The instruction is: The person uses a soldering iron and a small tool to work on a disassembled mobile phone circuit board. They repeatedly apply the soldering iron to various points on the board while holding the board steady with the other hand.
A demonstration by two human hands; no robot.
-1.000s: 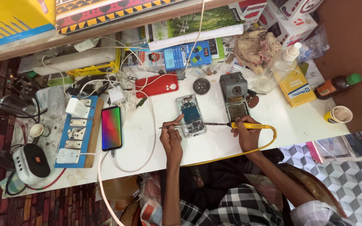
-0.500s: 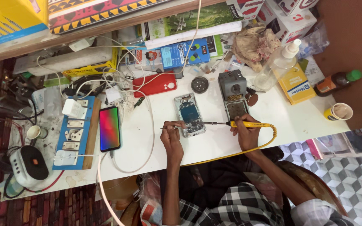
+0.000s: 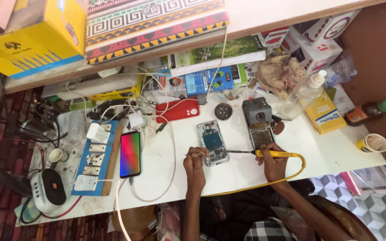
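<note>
An opened phone (image 3: 212, 142) with its circuit board showing lies on the white table (image 3: 318, 151), just in front of me. My left hand (image 3: 195, 161) pinches thin tweezers (image 3: 192, 154) whose tip rests at the phone's lower left edge. My right hand (image 3: 271, 159) grips a yellow-handled soldering iron (image 3: 277, 154); its metal tip points left and touches the phone's lower right side. The iron's yellow cord (image 3: 264, 182) loops along the table's front edge.
A grey soldering stand (image 3: 258, 120) sits right of the phone. A red phone case (image 3: 177, 110), a lit phone (image 3: 130, 154) on a white cable and a blue socket board (image 3: 95, 158) lie to the left. Bottles, boxes and a paper cup (image 3: 373, 143) crowd the right.
Both hands hold their tools at the phone as before. Only the camera view has shifted slightly.
</note>
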